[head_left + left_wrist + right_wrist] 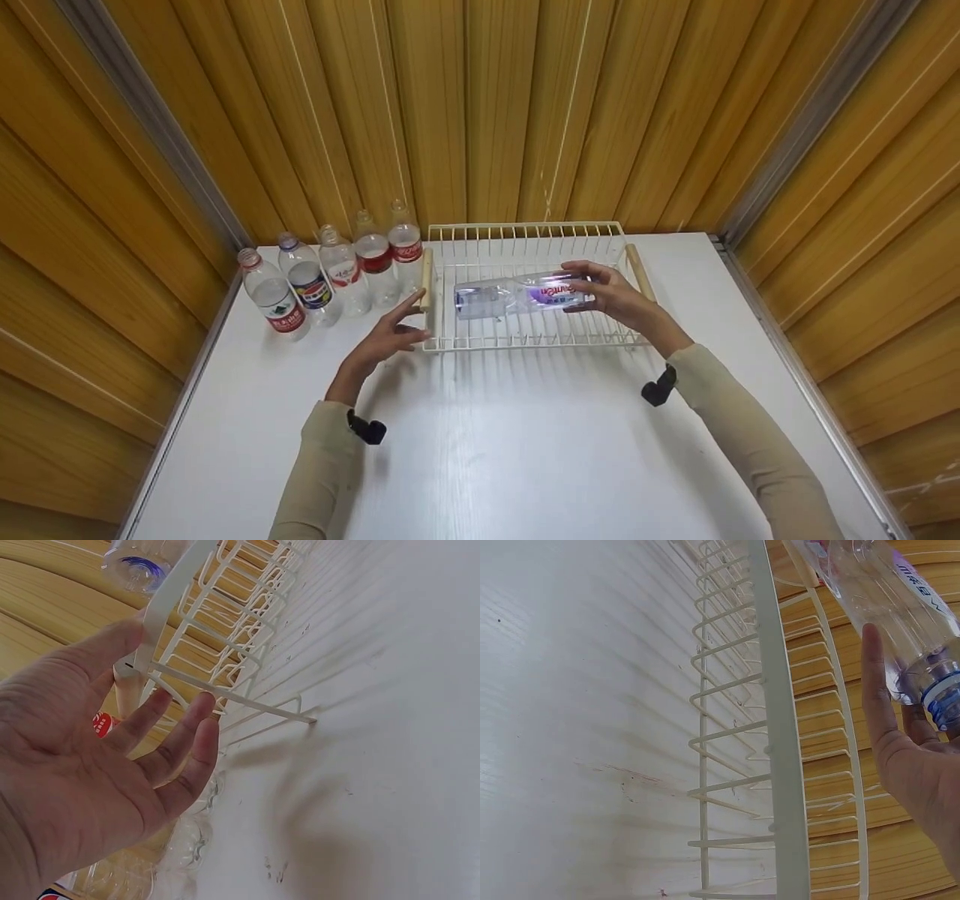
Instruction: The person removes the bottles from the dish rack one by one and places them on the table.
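My right hand (pixel 616 298) holds a clear plastic bottle (pixel 487 300) with a purple and red label, lying sideways over the white wire rack (pixel 525 348). In the right wrist view, its blue-ringed neck (pixel 939 694) is at the fingers and palm, which the frame edge partly cuts off. The bottle's base (pixel 135 574) points left and shows above the rack in the left wrist view. My left hand (pixel 384 339) is at the rack's left end, its fingers spread beside the wooden handle (pixel 427 279). Its thumb touches the white frame in the left wrist view.
Several clear bottles stand left of the rack, among them a red-labelled one (pixel 406 244) near the handle and a red, white and green one (pixel 281 307) farthest left. A second wooden handle (pixel 640 271) is on the rack's right. Wood-patterned walls (pixel 495 112) enclose the white table (pixel 510 450).
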Motion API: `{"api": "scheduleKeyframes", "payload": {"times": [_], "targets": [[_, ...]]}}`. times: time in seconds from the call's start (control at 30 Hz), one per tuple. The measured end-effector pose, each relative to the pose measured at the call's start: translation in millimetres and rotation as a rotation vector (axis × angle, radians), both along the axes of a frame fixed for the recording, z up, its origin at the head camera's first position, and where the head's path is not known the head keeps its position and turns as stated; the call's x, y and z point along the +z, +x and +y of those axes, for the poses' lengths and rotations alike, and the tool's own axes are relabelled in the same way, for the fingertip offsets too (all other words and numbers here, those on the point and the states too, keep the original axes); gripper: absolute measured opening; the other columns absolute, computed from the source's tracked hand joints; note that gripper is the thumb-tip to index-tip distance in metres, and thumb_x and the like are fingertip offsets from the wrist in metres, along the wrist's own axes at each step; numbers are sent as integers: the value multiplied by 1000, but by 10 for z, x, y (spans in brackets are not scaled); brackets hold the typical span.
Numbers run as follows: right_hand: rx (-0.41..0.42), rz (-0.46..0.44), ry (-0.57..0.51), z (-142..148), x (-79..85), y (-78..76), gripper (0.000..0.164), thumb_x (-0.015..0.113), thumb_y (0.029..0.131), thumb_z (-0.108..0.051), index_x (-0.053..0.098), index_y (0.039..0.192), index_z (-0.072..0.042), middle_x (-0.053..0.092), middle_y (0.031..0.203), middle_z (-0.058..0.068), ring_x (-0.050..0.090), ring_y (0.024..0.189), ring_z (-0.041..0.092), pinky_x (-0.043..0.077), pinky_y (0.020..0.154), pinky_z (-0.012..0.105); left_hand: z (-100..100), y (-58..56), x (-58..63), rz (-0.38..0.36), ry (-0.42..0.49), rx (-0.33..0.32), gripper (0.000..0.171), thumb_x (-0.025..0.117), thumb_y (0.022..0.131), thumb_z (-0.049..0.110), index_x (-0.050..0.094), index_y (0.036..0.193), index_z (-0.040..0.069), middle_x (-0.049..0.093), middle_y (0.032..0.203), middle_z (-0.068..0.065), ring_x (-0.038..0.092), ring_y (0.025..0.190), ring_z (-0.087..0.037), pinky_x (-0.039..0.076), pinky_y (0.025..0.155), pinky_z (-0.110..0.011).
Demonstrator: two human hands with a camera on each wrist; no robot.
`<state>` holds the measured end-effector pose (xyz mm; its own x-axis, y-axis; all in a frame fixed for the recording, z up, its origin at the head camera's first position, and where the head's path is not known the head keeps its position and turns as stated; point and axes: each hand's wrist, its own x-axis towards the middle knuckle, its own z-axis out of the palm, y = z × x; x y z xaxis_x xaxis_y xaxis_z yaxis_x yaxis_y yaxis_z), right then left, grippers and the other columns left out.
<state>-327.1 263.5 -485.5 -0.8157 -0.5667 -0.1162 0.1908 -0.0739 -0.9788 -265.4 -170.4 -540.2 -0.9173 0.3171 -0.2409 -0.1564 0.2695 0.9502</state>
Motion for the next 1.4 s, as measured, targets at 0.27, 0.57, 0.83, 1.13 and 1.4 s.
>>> {"api": "scheduleKeyframes", "payload": {"times": [0.27, 0.57, 0.83, 1.13, 1.4], "targets": [[9, 9, 3, 13, 4, 4, 57, 61, 102, -11, 36, 149, 8, 60, 134, 2, 65, 117, 19, 60, 96, 44, -10, -8, -1, 13, -7, -5, 82, 72, 96, 20, 26, 162, 35, 37, 163, -18, 59, 127, -40, 51, 104, -58], [14, 17, 7, 27, 8, 16, 45, 59, 102, -9, 47, 145, -1, 58, 134, 3, 66, 115, 20, 59, 97, 47, -24, -4, -13, 66, 0, 1, 82, 72, 95, 19, 27, 163, 27, 39, 160, -25, 63, 122, -35, 56, 93, -43], [31, 11, -21, 44, 42, 44, 46, 58, 102, -8, 47, 146, 1, 61, 134, 2, 66, 116, 20, 60, 95, 45, -50, -11, 38, 72, -8, -17, 79, 73, 96, 23, 30, 162, 25, 42, 159, -24, 61, 123, -36, 55, 97, -49], [54, 17, -35, 45, 62, 60, 35, 58, 102, -7, 58, 138, -11, 59, 138, 5, 66, 116, 21, 60, 95, 44, -176, -42, 218, 56, -65, 43, 62, 68, 99, 23, 44, 155, 16, 50, 152, -24, 59, 127, -36, 52, 103, -51], [51, 0, -2, -15, 74, 79, 35, 60, 102, -9, 60, 136, -15, 44, 152, 24, 64, 119, 23, 60, 95, 45, -144, -33, 426, 112, -79, 21, 58, 69, 98, 26, 50, 150, 12, 57, 146, -20, 57, 129, -37, 53, 101, -45]]}}
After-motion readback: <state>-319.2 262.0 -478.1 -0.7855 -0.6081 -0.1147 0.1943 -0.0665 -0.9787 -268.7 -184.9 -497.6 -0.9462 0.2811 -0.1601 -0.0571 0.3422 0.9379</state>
